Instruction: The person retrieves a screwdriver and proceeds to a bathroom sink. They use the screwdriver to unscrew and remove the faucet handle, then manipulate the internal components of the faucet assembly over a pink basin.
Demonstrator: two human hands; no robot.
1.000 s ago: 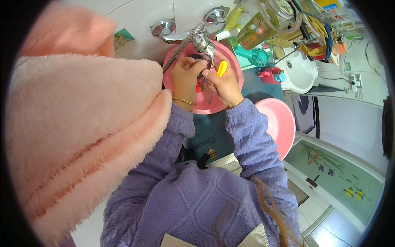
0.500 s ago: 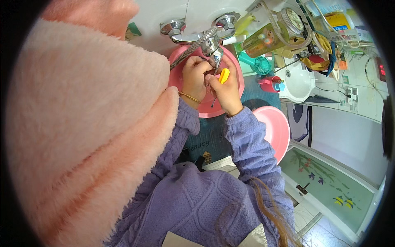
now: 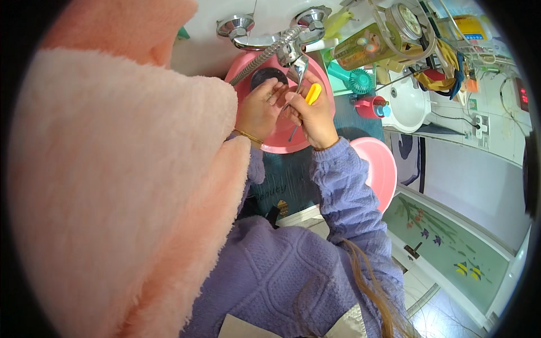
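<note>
My right hand [image 3: 315,119] grips a slim tool with a yellow handle [image 3: 313,94]; a thin dark metal shaft [image 3: 293,133] sticks out below the fingers, and its exact kind does not show. Beside it, my left hand [image 3: 260,111] is open, with the palm turned inward and fingers loosely bent and apart. Both hands are over a pink basin [image 3: 280,147], under the chrome faucet [image 3: 297,69]. Just beyond the left fingers lies a dark round object [image 3: 268,76] in the basin. Part of it is hidden by those fingers and the shower hose.
A flexible metal hose [image 3: 253,67] crosses the basin's left side. A second pink basin [image 3: 382,172] stands to the right. Farther off are a pink cup [image 3: 369,107], a green handheld fan [image 3: 359,81], a white washbasin [image 3: 407,110] and a crowded rack. Pink fluffy fabric [image 3: 124,186] fills the left.
My left hand has drawn back from the right and its fingers have opened. The dark round object now shows in the basin. The right hand still grips the yellow-handled tool, slightly farther right.
</note>
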